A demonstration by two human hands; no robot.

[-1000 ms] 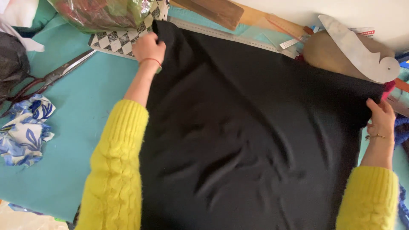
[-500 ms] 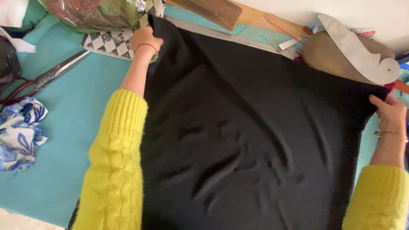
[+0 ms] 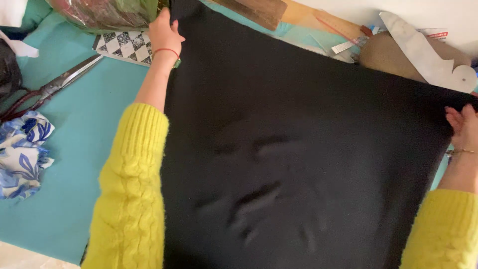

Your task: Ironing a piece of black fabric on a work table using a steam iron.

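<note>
A large black cloth (image 3: 298, 149) lies spread over most of the teal table (image 3: 84, 164), reaching from its far edge to its near edge. The left hand (image 3: 164, 32) grips the cloth's far left corner, fingers closed on the edge. The right hand (image 3: 464, 124) pinches the cloth's right corner near the table's right edge. The hands are well apart. Left of the cloth lie scissors (image 3: 50, 89), a checkered card (image 3: 124, 46) and a crumpled blue-and-white cloth (image 3: 22, 154); a grey template (image 3: 423, 52) lies at the far right.
</note>
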